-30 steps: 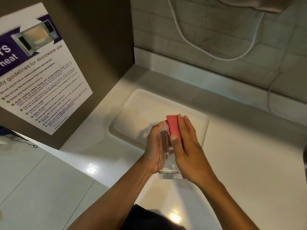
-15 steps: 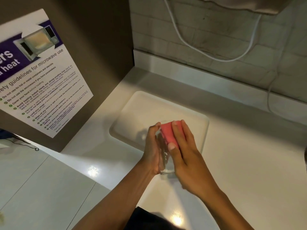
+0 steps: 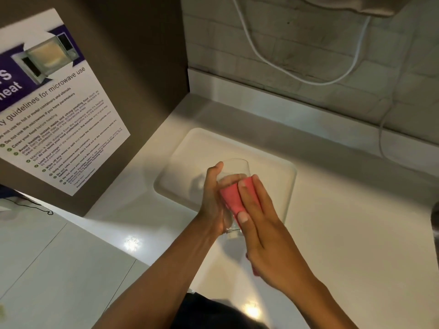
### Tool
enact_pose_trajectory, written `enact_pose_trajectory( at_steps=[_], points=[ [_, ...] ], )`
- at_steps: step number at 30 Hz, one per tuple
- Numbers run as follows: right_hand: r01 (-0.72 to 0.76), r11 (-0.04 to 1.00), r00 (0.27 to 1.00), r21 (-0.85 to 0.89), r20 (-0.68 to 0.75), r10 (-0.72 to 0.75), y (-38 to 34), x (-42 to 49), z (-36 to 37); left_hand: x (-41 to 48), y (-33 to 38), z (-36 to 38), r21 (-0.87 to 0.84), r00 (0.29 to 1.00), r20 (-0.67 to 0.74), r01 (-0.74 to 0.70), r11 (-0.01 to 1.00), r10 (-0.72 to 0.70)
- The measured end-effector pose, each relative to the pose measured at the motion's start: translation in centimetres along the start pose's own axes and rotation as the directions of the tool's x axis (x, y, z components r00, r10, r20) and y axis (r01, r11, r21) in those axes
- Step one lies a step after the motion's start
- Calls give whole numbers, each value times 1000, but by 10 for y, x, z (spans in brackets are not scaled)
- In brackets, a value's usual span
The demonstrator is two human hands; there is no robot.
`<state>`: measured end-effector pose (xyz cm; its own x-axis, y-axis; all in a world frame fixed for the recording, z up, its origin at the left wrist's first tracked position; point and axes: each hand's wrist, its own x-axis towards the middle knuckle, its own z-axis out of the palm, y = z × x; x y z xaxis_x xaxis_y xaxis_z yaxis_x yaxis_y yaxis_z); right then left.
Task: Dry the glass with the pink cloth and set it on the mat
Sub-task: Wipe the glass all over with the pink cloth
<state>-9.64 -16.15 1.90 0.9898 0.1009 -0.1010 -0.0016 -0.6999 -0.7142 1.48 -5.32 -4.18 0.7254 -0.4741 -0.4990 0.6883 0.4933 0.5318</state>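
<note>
a: left hand is wrapped around the clear glass, thumb up near the rim, holding it tilted above the near edge of the white mat.

b: and the right hand?

a: fingers laid flat, pressing the pink cloth against the glass's side (palm not closed into a fist).

b: room around them?

a: the mat's far half is bare, and white counter lies open to the right. left, a brown panel with a microwave poster stands close to the mat. behind runs a tiled wall with 1 white cable looping down.
</note>
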Motion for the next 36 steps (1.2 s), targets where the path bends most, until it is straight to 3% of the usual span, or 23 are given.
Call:
enact_pose_trajectory(
  at_steps=[3, 7, 9, 12, 14, 18, 20, 24, 26, 28, 30, 33, 36],
  points=[
    [-34, 997, 999, 65, 15, 33, 12, -7, 3, 2, -5, -2, 24, 999, -36, 6, 1000, -5],
    [-161, 967, 978, 197, -98, 183, 15, 15, 0, 0, -18, 6, 94, 993, -117, -13, 995, 24],
    [-92, 985, 987, 147, -118, 109, 9, 15, 0, 0, -14, 6, 66, 996, -80, -25, 997, 31],
    [-18, 1000, 1000, 22, -24, 19, 4, -3, 5, -1, -1, 1, -23, 1000, -5, -7, 1000, 7],
    [-27, 999, 1000, 23, 1, 27, 9, -13, 10, 0, -3, -3, 6, 998, -56, -13, 1000, 14],
    [-227, 938, 969, 263, -33, 243, 7, 2, 4, 0, -17, 0, 81, 986, -165, -8, 997, 21],
    [-154, 968, 982, 200, -73, 172, 7, 6, 3, -3, -18, 2, 63, 987, -158, 3, 998, 7],
    [30, 998, 1000, -48, -2, -30, 12, -14, 14, 1, -8, -9, -44, 997, -82, -6, 999, 3],
    [15, 999, 1000, -31, -3, -15, 19, -20, 19, 2, -12, -11, -22, 991, -134, -3, 1000, 0],
    [-103, 990, 994, 94, -12, 105, 18, -11, 18, -3, -18, -9, -4, 988, -152, 16, 1000, -17],
    [-153, 983, 987, 105, -30, 157, 15, 3, 15, -8, -22, -6, 39, 987, -158, 23, 999, -16],
    [11, 998, 999, -64, -34, -13, 9, 3, 15, -10, -16, -8, -56, 999, -36, 24, 998, -26],
    [47, 998, 999, -48, -14, -48, 13, -16, 22, -2, -9, -17, -83, 1000, -23, 13, 996, -15]
  ],
)
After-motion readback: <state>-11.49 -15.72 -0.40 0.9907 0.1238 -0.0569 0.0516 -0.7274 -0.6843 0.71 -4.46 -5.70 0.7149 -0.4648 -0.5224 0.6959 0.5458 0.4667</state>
